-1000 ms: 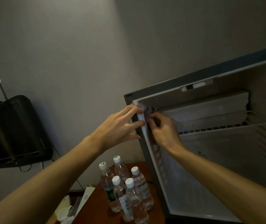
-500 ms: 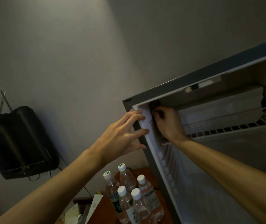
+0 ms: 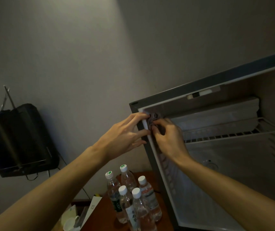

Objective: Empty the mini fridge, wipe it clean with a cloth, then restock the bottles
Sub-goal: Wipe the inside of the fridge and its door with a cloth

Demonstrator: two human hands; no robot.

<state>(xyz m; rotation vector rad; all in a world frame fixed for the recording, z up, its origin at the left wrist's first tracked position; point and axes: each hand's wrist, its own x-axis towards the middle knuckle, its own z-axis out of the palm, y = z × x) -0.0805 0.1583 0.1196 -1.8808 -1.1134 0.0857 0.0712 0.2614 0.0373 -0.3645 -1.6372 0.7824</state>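
The mini fridge (image 3: 233,164) stands open on the right, with nothing inside but a wire shelf (image 3: 233,135). My right hand (image 3: 168,139) is inside the upper left corner, shut on a small crumpled greyish cloth (image 3: 153,117) pressed against the white front rim. My left hand (image 3: 125,135) lies flat on the fridge's outer left edge, fingers spread, its fingertips touching the rim beside the cloth. Several clear water bottles (image 3: 131,194) with white caps stand in a cluster on the wooden table (image 3: 105,212), left of the fridge.
A black bag-like object (image 3: 20,140) with metal rods sticking out hangs on the grey wall at the left. Papers and a white cup (image 3: 70,225) lie at the table's near left. The fridge's freezer box (image 3: 217,112) sits above the shelf.
My right hand has come forward from deeper in the top corner to the front rim, so the cloth shows again. My left hand stays on the fridge's edge. The view has shifted slightly.
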